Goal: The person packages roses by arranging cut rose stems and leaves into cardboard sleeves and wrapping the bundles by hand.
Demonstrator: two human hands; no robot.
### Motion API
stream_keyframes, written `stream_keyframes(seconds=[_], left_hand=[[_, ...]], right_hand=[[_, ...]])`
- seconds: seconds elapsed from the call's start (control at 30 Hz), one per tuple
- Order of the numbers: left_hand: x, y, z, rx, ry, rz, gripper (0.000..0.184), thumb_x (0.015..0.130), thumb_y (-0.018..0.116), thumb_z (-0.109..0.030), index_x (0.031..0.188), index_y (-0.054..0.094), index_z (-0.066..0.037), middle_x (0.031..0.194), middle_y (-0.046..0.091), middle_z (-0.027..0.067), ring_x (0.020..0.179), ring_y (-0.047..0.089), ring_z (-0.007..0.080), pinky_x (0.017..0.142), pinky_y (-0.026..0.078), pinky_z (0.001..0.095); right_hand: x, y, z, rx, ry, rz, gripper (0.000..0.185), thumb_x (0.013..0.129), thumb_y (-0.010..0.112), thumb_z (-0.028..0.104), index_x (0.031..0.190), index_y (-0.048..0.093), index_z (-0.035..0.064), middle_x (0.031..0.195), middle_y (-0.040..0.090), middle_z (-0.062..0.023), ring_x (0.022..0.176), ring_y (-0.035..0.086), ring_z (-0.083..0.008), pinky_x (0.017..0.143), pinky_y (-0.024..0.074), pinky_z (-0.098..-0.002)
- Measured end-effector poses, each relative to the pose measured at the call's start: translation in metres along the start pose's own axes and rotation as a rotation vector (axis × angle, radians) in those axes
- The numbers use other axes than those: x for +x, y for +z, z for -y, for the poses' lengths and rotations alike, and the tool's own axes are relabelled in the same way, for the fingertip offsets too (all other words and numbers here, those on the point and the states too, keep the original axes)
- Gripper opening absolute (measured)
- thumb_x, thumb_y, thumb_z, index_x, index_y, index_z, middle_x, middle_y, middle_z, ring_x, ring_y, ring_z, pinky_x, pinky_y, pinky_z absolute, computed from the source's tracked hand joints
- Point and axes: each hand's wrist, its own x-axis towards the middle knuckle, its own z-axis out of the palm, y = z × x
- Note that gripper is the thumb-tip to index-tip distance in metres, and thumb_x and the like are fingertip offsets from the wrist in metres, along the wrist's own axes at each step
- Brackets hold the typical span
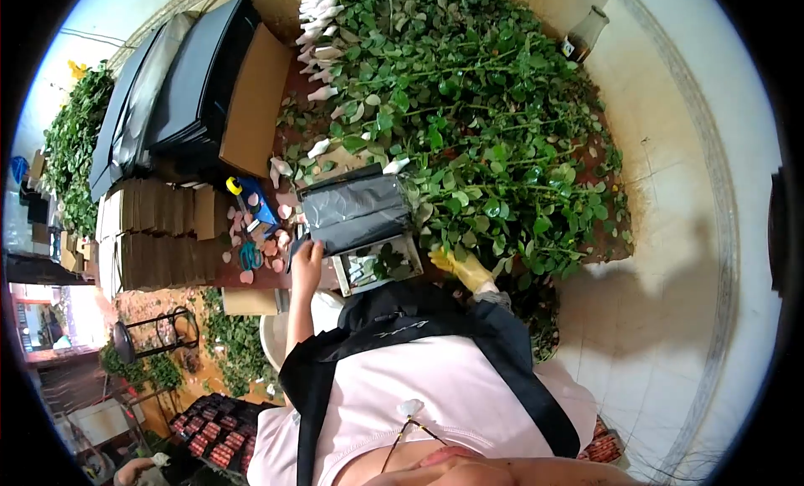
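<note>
Pink shirt (419,385) fronts a reddish table (611,246), leafy stems (502,134) heaped near pale wall (670,176).

You wear the 1 camera on your head; it looks forward and steeply down, with your shirt (419,377) very near the lens. The wide, round-edged view sets your left hand (307,264) and right hand (465,271) near its middle, by the near edge of the worktop (294,92), taking in wall (670,344) past the right edge and floor (155,306) past the near left corner.
</note>
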Motion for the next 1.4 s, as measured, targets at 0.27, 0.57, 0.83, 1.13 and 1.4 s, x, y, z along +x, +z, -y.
stream_keyframes(seconds=[0.27, 0.57, 0.83, 1.13, 1.4], left_hand=[[-0.030, -0.039, -0.199, -0.078, 0.229, -0.067, 0.032, 0.091, 0.067, -0.020, 0.073, 0.056, 0.004, 0.057, 0.051, 0.0101, 0.052, 0.043, 0.0171, 0.051, 0.036, 0.0350], [-0.017, -0.077, -0.256, -0.601, 0.848, 0.068, 0.034, 0.095, 0.051, -0.012, 0.124, 0.050, 0.004, 0.131, 0.055, 0.0206, 0.118, 0.055, 0.0274, 0.099, 0.044, 0.0393], [-0.032, -0.005, -0.283, -1.077, 0.636, 0.750, 0.083, 0.099, 0.050, -0.009, 0.157, -0.009, -0.008, 0.160, 0.018, 0.0200, 0.146, 0.022, 0.0273, 0.118, 0.018, 0.0379], [-0.034, -0.025, -0.265, -1.175, 0.508, 0.809, 0.084, 0.094, 0.046, -0.001, 0.157, -0.010, -0.009, 0.157, 0.025, 0.0163, 0.139, 0.034, 0.0243, 0.112, 0.028, 0.0345], [-0.022, -0.043, -0.150, -1.099, 0.327, 0.832, 0.086, 0.094, 0.056, -0.001, 0.158, -0.001, -0.005, 0.163, 0.015, 0.0122, 0.147, 0.021, 0.0219, 0.116, 0.022, 0.0339]], right_hand=[[-0.010, 0.001, 0.025, -0.066, -0.097, -0.086, 0.029, 0.102, 0.053, 0.028, 0.116, 0.057, 0.0024, 0.109, 0.066, -0.0124, 0.090, 0.065, -0.0208, 0.083, 0.0523, -0.0335], [-0.060, 0.007, 0.080, -0.124, -0.311, -0.293, 0.032, 0.102, 0.053, 0.029, 0.119, 0.054, 0.0026, 0.113, 0.064, -0.0129, 0.094, 0.063, -0.0216, 0.086, 0.0509, -0.0342], [-0.104, 0.015, 0.115, -0.145, -0.472, -0.448, 0.034, 0.102, 0.053, 0.030, 0.122, 0.052, 0.0028, 0.116, 0.062, -0.0135, 0.097, 0.062, -0.0223, 0.088, 0.0497, -0.0349], [-0.131, 0.032, 0.125, -0.189, -0.536, -0.518, 0.038, 0.102, 0.052, 0.032, 0.126, 0.049, 0.0031, 0.119, 0.060, -0.0140, 0.101, 0.061, -0.0231, 0.091, 0.0484, -0.0357], [-0.126, 0.065, 0.122, -0.278, -0.483, -0.410, 0.041, 0.102, 0.052, 0.033, 0.129, 0.047, 0.0032, 0.122, 0.059, -0.0145, 0.104, 0.059, -0.0238, 0.093, 0.0472, -0.0363]])
